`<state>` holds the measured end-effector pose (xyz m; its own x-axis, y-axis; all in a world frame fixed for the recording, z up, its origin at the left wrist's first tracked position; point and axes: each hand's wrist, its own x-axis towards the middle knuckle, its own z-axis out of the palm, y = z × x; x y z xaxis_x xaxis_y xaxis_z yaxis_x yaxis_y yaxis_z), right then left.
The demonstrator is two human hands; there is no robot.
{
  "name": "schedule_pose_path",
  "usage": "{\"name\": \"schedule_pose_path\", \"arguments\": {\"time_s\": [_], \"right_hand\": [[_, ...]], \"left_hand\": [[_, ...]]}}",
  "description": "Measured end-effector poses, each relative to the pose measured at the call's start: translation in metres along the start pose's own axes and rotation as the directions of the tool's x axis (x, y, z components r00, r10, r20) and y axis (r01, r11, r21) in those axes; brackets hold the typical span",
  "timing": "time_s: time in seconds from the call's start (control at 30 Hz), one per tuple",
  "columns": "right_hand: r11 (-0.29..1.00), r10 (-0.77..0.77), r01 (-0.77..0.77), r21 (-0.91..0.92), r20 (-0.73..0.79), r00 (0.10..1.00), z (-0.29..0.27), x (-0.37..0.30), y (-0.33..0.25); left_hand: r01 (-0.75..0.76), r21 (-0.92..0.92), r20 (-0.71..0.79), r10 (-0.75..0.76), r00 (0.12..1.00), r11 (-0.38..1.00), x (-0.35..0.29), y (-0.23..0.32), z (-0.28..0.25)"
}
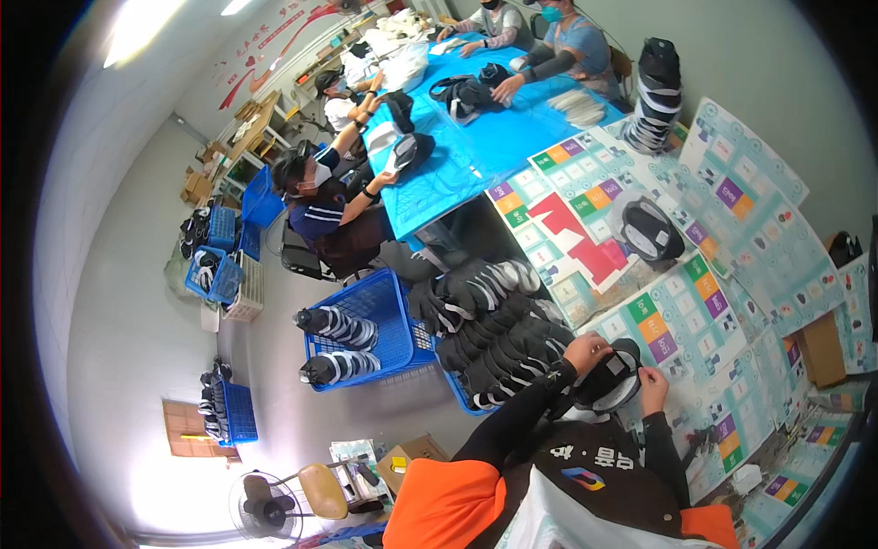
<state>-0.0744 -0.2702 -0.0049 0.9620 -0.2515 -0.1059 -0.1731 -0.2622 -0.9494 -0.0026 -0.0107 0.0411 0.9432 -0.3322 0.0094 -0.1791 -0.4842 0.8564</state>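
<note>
Head view of a cap-finishing bench. The left hand (pixel 587 352) and the right hand (pixel 653 378) hold one black fabric cap with a pale inner lining (pixel 611 377) between them, just above the near edge of the long table covered in printed sheets of coloured squares (pixel 681 316). The left fingers are curled over the cap's far rim and clamped on it; the right thumb and forefinger are pinched together on a small pale tag or label at the cap's right edge, though the exact contact is too small to resolve.

Judged from this pose, the step in hand is inspection or fitting of the inside label, with the cap turned lining-up. The next move calls for a steady left-hand grip while the right fingertips work the tag, since the soft crown can fold and hide it.

To the left, near the person's left forearm, rows of black caps with white stripes (pixel 489 320) lie stacked beside a blue plastic crate (pixel 384 316). A second black cap (pixel 647 231) rests farther along the table. Co-workers sit at the far blue-covered table (pixel 476 151).
</note>
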Motion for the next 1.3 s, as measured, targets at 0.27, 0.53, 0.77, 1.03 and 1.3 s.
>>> {"name": "schedule_pose_path", "arguments": {"time_s": [0.27, 0.53, 0.77, 1.03, 1.3], "right_hand": [[0.793, 0.214, -0.367, 0.486, 0.342, 0.915, -0.036, 0.029, 0.028], [0.851, -0.486, 0.520, -0.072, 0.268, 0.832, -0.047, -0.003, -0.140], [0.928, -0.308, 0.223, -0.297, -0.278, 0.910, -0.082, 0.007, -0.107], [0.999, 0.016, -0.007, 0.042, -0.216, 0.976, -0.104, -0.019, -0.018], [0.543, 0.147, -0.504, -0.671, -0.515, 0.844, -0.203, -0.082, 0.128]], "left_hand": [[0.419, -0.360, 0.282, -0.330, 0.901, 0.834, 0.034, 0.021, 0.029], [0.334, -0.189, 0.479, -0.210, 0.852, 0.923, 0.073, 0.017, 0.014], [-0.090, -0.205, 0.217, 0.135, 0.967, 0.975, 0.061, 0.094, -0.043], [0.124, -0.388, 0.096, -0.093, 0.991, 0.913, 0.060, 0.135, -0.014], [-0.213, 0.356, 0.064, 0.204, 0.977, 0.910, 0.111, 0.199, 0.030]]}}
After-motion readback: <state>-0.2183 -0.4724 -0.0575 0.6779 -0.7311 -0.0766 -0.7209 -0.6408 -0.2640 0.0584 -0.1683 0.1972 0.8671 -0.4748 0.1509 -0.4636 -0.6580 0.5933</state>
